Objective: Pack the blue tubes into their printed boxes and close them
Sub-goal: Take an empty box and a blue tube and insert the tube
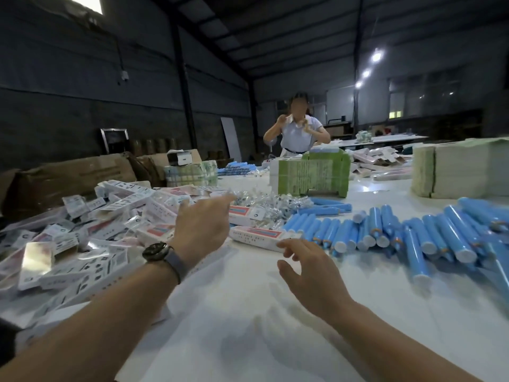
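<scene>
The blue tubes (391,232) lay in a loose heap on the right side of the white table (248,326), most of them side by side with their white caps turned toward you and a few more scattered farther back. The printed boxes (82,244) were piled high on your left, white cartons with dark print and red-and-blue panels, some lying flat, some with flaps open. Two closed boxes sat apart from the pile near the middle of the table; the nearer box (256,236) lay lengthwise just beyond your right fingertips, between the pile and the tubes. Your left hand (201,224) reached forward above the edge of the pile, palm down, fingers stretched out and relaxed, holding nothing; a watch (157,251) sat on that wrist. Your right hand (311,274) hovered low over the bare table, fingers spread and lightly bent, thumb out to the side, also empty, its fingertips close to the nearer box, though you could not tell whether they touched it. Behind the boxes lay a heap of small clear-wrapped pieces (264,199), then a green carton (314,175), and another person (297,133) stood across the table.
</scene>
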A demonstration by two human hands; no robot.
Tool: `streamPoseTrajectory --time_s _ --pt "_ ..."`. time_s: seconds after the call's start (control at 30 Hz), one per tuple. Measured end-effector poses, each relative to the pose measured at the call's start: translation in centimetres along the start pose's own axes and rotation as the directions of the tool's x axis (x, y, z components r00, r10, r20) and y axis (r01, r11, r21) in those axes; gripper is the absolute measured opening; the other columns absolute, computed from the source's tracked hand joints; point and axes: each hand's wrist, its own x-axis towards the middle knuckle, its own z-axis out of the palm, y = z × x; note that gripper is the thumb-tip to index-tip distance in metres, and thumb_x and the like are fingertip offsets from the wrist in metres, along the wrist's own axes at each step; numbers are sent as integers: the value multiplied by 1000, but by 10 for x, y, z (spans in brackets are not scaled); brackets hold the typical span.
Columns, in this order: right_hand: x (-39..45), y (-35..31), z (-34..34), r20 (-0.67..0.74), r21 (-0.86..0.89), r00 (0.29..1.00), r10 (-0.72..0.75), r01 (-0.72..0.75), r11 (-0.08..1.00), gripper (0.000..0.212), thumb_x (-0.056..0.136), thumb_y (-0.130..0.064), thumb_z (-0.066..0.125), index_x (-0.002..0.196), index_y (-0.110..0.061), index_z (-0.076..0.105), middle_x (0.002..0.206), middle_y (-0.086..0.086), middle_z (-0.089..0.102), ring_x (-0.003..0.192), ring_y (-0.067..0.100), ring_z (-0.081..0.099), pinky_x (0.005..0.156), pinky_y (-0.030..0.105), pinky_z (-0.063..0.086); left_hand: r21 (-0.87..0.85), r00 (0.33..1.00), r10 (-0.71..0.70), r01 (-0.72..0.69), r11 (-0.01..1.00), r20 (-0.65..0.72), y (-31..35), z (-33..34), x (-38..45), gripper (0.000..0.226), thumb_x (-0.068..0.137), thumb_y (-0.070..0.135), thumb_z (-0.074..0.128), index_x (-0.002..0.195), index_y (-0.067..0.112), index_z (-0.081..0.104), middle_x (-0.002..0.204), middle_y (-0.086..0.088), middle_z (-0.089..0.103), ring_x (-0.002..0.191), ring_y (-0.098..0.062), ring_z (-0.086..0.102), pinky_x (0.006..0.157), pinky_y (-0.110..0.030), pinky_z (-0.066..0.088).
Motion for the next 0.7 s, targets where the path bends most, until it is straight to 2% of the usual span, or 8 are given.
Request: streamPoseTrajectory --time_s 0.07,0.13,0.27,0.33,0.37,0.5,0.6,0.7 --pt "2 -1 -1 -10 146 1000 -6 7 989 52 86 -42 67 135 -40 47 111 -22 55 105 2 50 91 29 46 -350 984 -38 -25 937 -173 34 -15 9 35 107 23 36 136 29 54 114 -3 70 89 -21 62 85 -46 53" --pt "5 -7 -3 24 303 1000 10 -16 953 77 75 -64 65 143 -49 32 129 -25 50 115 -6 46 95 24 42 -643 966 -82 -97 759 -243 68 -26 16 30 107 19 36 125 26 60 100 1 67 77 -14 60 72 -39 56" --pt "16 -10 -13 -58 492 996 73 -35 870 70 75 -60 69 134 -57 32 127 -22 55 111 -3 54 92 29 50 -981 957 -229 -150 125 -176 118 -36 25 28 106 10 39 101 27 60 64 15 55 50 -1 44 49 -21 40" --pt "20 -3 -26 -163 504 980 118 -20 864 54 83 -41 73 127 -46 43 112 -19 59 96 0 58 84 38 55 -974 973 -221 -110 -198 -65 126 -32 25 14 104 17 49 108 29 56 68 10 58 57 -7 51 56 -23 42" --pt "20 4 -33 -193 502 972 133 -19 865 50 84 -36 74 124 -42 46 106 -18 60 90 0 58 81 38 56 -957 985 -169 -80 -278 -33 127 -25 25 15 100 28 57 113 34 53 78 9 65 67 -10 61 62 -24 48" --pt "13 20 -52 -226 414 965 133 -28 910 47 69 -49 72 111 -45 51 93 -24 61 75 0 61 62 17 49 -970 997 51 67 -234 56 137 32 1 52 79 48 73 124 38 49 104 11 74 99 -11 71 75 -28 58" --pt "10 30 -59 -90 350 991 96 -59 935 46 62 -52 73 103 -45 51 90 -26 62 71 -1 60 61 15 47 -977 991 -72 95 -192 111 145 64 -19 50 77 39 72 119 17 58 101 -6 73 93 -22 73 71 -29 58" --pt "21 55 -84 5 243 997 82 -81 967 24 79 -48 72 98 -41 61 89 -20 61 76 1 55 70 20 45 -990 994 -79 61 -125 71 146 75 -20 44 78 37 68 117 18 57 107 -5 72 97 -23 72 76 -35 59"
